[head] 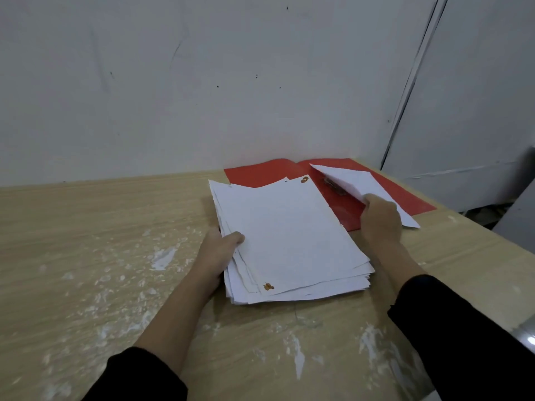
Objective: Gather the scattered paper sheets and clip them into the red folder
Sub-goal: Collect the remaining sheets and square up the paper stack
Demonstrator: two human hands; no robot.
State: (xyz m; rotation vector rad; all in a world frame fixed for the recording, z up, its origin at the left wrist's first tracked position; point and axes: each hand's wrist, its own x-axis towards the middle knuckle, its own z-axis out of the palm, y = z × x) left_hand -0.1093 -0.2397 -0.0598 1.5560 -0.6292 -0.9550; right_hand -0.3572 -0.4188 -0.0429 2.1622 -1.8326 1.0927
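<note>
Gripping paper stack [289, 235] left hand [223, 250]; right hand [380, 219] pinching sheet [351, 180] over red folder [341, 209].

A pale wood-grain surface [86, 227] fills the lower view, its near part flecked with white smears [163, 257]. Its far edge meets a dull grey-white wall [202, 82] dotted with small dark specks and faint scuffs. Past the far right corner, a dark slanting seam [411, 82] separates that wall from a lighter panel [477, 111]. The light is flat and even.
</note>
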